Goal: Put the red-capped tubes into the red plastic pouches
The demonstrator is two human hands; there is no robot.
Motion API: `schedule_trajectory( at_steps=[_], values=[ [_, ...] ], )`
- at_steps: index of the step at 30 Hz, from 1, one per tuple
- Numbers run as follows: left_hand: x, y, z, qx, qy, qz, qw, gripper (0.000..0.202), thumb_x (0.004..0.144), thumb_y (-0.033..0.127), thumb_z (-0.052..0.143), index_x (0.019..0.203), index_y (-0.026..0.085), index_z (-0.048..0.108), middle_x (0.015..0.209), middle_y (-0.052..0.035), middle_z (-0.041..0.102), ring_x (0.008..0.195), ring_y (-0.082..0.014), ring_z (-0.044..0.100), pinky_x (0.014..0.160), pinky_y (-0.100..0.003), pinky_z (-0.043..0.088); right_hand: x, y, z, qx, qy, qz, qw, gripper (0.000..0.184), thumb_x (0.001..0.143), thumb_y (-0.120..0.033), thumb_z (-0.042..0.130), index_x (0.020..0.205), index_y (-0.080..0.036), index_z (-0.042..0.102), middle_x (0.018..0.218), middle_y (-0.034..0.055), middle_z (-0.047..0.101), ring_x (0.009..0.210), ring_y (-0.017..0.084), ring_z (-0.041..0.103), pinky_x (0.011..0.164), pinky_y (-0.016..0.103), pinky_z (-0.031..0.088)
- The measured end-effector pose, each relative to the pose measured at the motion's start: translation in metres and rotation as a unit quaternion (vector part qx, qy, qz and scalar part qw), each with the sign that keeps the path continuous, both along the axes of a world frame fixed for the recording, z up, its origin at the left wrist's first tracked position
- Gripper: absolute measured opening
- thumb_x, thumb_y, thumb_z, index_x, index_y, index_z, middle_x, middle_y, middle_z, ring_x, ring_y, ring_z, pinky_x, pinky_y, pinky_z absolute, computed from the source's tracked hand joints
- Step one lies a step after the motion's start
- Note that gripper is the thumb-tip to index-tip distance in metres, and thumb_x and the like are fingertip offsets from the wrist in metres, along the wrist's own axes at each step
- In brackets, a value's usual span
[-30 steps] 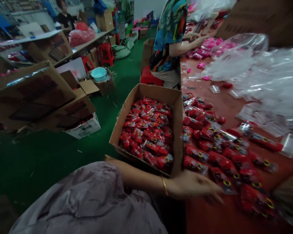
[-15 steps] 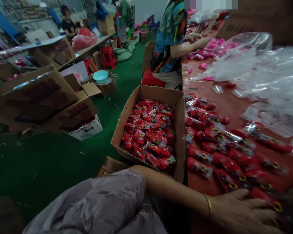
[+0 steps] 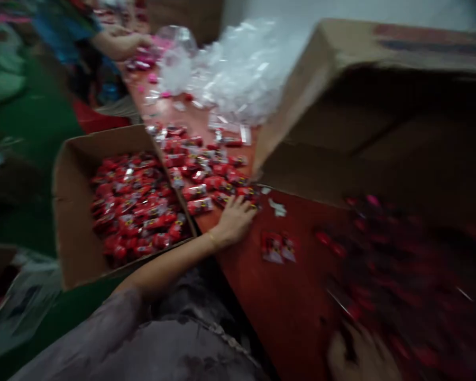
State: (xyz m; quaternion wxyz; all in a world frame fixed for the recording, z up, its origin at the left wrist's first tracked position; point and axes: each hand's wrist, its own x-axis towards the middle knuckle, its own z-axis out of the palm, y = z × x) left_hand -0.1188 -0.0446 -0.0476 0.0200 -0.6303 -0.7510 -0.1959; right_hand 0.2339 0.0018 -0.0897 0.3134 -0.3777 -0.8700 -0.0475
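Note:
My left hand (image 3: 237, 219) lies palm down on the red table (image 3: 285, 296), fingers stretched against the near edge of a heap of red packets (image 3: 206, 169). An open cardboard box (image 3: 73, 211) full of the same red packets stands just left of the table, beside my forearm. My right hand (image 3: 360, 357) shows at the bottom edge, badly blurred, next to a smeared pile of red packets (image 3: 400, 275); its fingers cannot be made out. Two loose packets (image 3: 278, 247) lie between my hands.
A large cardboard box (image 3: 381, 111) lies tipped on its side on the table at the right. Clear plastic bags (image 3: 241, 69) are heaped behind the packets. Another person's hand (image 3: 121, 45) works at pink items at the far end. Green floor lies to the left.
The view has swung right, bringing the tipped box and my right hand into sight. My left hand has moved from the near packets to the edge of the heap by the box.

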Motion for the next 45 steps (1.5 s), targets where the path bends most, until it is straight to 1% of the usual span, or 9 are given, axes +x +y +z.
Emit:
schedule_trajectory(
  at_steps=[4,11,16,21,28,33,38,42,45],
  values=[
    [0.011,0.008,-0.002,0.026,-0.007,-0.032,0.999,0.028,0.090,0.023,0.042,0.108,0.018,0.062,0.126,-0.0110,0.058,0.128,-0.0306,0.040,0.107,-0.053,0.027,0.001,-0.011,0.001,0.113,-0.042,-0.088,0.989,0.028,0.085,-0.029,0.052,0.104,-0.011,0.063,0.102,0.0178,0.066,0.098,0.031,0.061,0.080,0.043,0.050],
    [0.057,0.031,0.020,0.004,0.007,-0.105,0.994,0.029,0.089,0.034,0.047,0.105,0.020,0.066,0.122,-0.0123,0.059,0.128,-0.0309,0.040,0.106,-0.051,0.030,-0.008,-0.014,0.007,0.092,-0.027,-0.130,0.987,0.021,0.088,-0.026,0.050,0.098,-0.013,0.063,0.105,0.0144,0.067,0.101,0.026,0.058,0.087,0.039,0.045],
    [0.083,0.053,0.010,-0.049,0.012,-0.149,0.988,0.032,0.085,0.034,0.054,0.111,0.019,0.064,0.133,-0.0154,0.052,0.131,-0.0325,0.037,0.106,-0.052,0.030,-0.004,-0.014,0.004,0.076,-0.017,-0.138,0.987,0.020,0.089,-0.026,0.049,0.094,-0.014,0.065,0.102,0.0127,0.068,0.098,0.024,0.060,0.086,0.037,0.045],
    [0.088,0.057,0.000,-0.075,0.019,-0.153,0.985,0.024,0.088,0.024,0.049,0.103,0.021,0.068,0.121,-0.0107,0.062,0.130,-0.0315,0.039,0.108,-0.052,0.028,-0.008,-0.015,0.009,0.065,-0.002,-0.146,0.987,0.017,0.088,-0.024,0.052,0.091,-0.014,0.065,0.100,0.0117,0.070,0.097,0.024,0.061,0.086,0.036,0.044],
    [0.081,0.052,0.009,-0.069,-0.059,-0.152,0.984,0.021,0.085,0.023,0.052,0.087,0.026,0.073,0.116,-0.0038,0.067,0.127,-0.0302,0.045,0.107,-0.056,0.027,-0.014,-0.022,0.021,0.070,0.012,-0.162,0.984,0.012,0.085,-0.021,0.055,0.090,-0.017,0.066,0.102,0.0094,0.071,0.102,0.024,0.060,0.092,0.040,0.038],
    [0.081,0.041,0.027,0.026,-0.168,-0.103,0.980,0.022,0.084,0.032,0.056,0.098,0.026,0.072,0.122,-0.0083,0.063,0.124,-0.0299,0.049,0.103,-0.055,0.033,-0.058,-0.030,0.046,-0.146,0.201,-0.111,0.962,0.024,0.088,-0.033,0.050,0.101,-0.019,0.065,0.105,0.0102,0.069,0.100,0.022,0.061,0.090,0.039,0.044],
    [0.089,0.020,0.041,0.091,-0.207,-0.119,0.967,0.023,0.085,0.029,0.055,0.101,0.029,0.071,0.130,-0.0069,0.058,0.129,-0.0279,0.043,0.107,-0.054,0.028,-0.125,-0.022,0.060,-0.411,0.409,0.021,0.814,0.032,0.087,-0.043,0.048,0.100,-0.019,0.064,0.095,0.0053,0.070,0.087,0.018,0.063,0.079,0.030,0.050],
    [0.092,0.010,0.040,0.099,-0.396,-0.081,0.909,0.035,0.080,0.034,0.061,0.113,0.024,0.065,0.128,-0.0085,0.060,0.123,-0.0255,0.049,0.105,-0.045,0.034,-0.145,-0.021,0.060,-0.402,0.451,-0.002,0.796,0.029,0.088,-0.038,0.048,0.076,-0.017,0.065,0.072,0.0011,0.065,0.069,0.014,0.058,0.067,0.025,0.047],
    [0.097,0.006,0.037,0.027,-0.617,-0.037,0.785,0.037,0.072,0.041,0.067,0.100,0.016,0.070,0.100,-0.0086,0.071,0.092,-0.0215,0.065,0.084,-0.034,0.049,-0.141,-0.027,0.060,-0.366,0.424,-0.034,0.828,0.030,0.088,-0.036,0.046,0.073,-0.017,0.063,0.065,0.0003,0.063,0.060,0.013,0.054,0.060,0.023,0.043]
  ],
)
